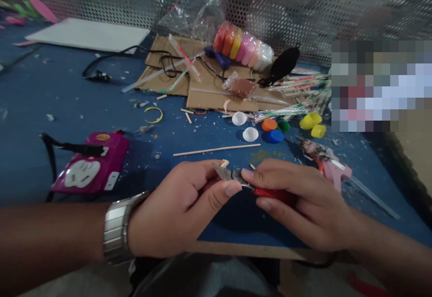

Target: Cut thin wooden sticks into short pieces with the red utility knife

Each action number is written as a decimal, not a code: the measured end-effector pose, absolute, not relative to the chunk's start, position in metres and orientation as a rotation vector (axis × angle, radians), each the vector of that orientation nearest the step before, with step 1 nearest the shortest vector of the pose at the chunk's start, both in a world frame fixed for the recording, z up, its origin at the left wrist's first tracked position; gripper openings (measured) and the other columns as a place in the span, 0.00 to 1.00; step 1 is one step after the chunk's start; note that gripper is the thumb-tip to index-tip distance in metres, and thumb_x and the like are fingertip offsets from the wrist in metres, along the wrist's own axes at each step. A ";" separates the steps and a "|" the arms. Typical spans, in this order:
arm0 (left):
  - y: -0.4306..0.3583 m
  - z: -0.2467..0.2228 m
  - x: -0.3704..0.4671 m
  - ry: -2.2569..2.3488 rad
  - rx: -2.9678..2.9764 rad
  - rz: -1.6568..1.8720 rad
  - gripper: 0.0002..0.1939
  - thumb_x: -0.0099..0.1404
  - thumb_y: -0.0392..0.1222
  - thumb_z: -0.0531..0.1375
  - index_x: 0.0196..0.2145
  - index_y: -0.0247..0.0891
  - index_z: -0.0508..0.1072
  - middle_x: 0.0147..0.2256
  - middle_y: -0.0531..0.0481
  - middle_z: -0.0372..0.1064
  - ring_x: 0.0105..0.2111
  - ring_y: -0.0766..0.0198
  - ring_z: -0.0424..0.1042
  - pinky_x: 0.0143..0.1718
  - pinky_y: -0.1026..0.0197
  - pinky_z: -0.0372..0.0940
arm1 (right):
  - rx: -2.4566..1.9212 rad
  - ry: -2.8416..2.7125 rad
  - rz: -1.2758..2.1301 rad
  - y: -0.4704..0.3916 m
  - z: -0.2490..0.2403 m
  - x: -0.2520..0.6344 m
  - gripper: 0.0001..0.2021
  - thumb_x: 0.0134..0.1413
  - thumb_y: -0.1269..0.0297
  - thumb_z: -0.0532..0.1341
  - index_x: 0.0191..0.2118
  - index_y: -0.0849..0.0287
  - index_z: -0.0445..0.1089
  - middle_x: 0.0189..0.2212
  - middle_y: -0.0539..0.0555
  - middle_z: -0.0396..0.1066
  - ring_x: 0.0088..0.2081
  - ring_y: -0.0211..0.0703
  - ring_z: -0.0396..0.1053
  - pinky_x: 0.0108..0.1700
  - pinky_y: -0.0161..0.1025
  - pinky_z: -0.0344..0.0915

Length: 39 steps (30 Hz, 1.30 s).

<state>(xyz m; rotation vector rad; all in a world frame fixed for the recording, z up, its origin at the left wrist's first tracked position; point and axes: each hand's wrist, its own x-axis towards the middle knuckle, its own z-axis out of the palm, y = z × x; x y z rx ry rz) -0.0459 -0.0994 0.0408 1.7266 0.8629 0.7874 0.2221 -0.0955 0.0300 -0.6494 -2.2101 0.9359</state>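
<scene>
In my right hand (297,198) is a utility knife (275,193) with a red handle, its grey blade pointing left. My left hand (184,202), with a metal watch band on the wrist, pinches a short pale wooden stick (224,164) whose tip shows above the fingers. The blade lies between the left thumb and forefinger, close against the stick; the exact contact is hidden. Just beyond both hands a longer thin wooden stick (216,149) lies on the blue table (135,112).
To the left sits a magenta power strip (91,166) with a black plug. Bottle caps (275,136) and a pink glue gun (332,171) lie on the right. Behind are cardboard pieces (219,99), wrapped sticks (303,90), coloured clay packs (241,47) and a white board (87,35).
</scene>
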 end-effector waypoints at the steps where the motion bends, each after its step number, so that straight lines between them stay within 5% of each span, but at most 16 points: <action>1: -0.099 0.041 -0.046 0.871 1.726 0.789 0.21 0.85 0.46 0.57 0.31 0.41 0.69 0.27 0.59 0.62 0.27 0.69 0.60 0.30 0.67 0.63 | -0.648 -2.211 0.934 -0.096 0.030 0.222 0.24 0.77 0.71 0.65 0.73 0.51 0.72 0.43 0.54 0.84 0.45 0.46 0.80 0.44 0.41 0.76; 15: -0.099 0.044 -0.044 0.956 1.603 0.719 0.22 0.83 0.54 0.58 0.30 0.42 0.67 0.26 0.59 0.59 0.25 0.68 0.57 0.25 0.65 0.59 | -0.686 -2.223 0.924 -0.095 0.034 0.223 0.25 0.76 0.70 0.65 0.73 0.49 0.72 0.44 0.55 0.85 0.44 0.49 0.82 0.43 0.43 0.78; 22: -0.097 0.044 -0.042 0.893 1.490 0.780 0.18 0.81 0.47 0.61 0.31 0.41 0.67 0.26 0.61 0.56 0.24 0.71 0.52 0.23 0.66 0.53 | -0.681 -2.205 0.914 -0.094 0.031 0.223 0.24 0.76 0.71 0.65 0.72 0.52 0.72 0.44 0.53 0.84 0.43 0.45 0.80 0.43 0.40 0.77; 26: -0.096 0.041 -0.043 1.000 1.537 0.787 0.22 0.79 0.51 0.63 0.29 0.42 0.64 0.25 0.59 0.59 0.25 0.70 0.57 0.24 0.65 0.56 | -0.686 -2.216 0.890 -0.092 0.027 0.224 0.25 0.75 0.71 0.66 0.73 0.51 0.72 0.46 0.54 0.85 0.43 0.46 0.82 0.44 0.40 0.78; 33: -0.090 0.031 -0.049 1.065 1.347 0.965 0.28 0.82 0.53 0.64 0.30 0.46 0.53 0.23 0.64 0.45 0.21 0.70 0.48 0.25 0.62 0.58 | -0.823 -2.173 0.841 -0.090 0.024 0.228 0.22 0.76 0.69 0.68 0.70 0.48 0.75 0.54 0.55 0.87 0.50 0.49 0.86 0.51 0.42 0.82; 39: -0.091 0.029 -0.049 0.980 1.356 0.920 0.22 0.84 0.52 0.60 0.31 0.43 0.61 0.25 0.60 0.55 0.26 0.68 0.56 0.28 0.61 0.60 | -0.866 -2.180 0.809 -0.089 0.025 0.230 0.25 0.75 0.69 0.68 0.71 0.46 0.74 0.53 0.54 0.87 0.49 0.48 0.86 0.49 0.40 0.82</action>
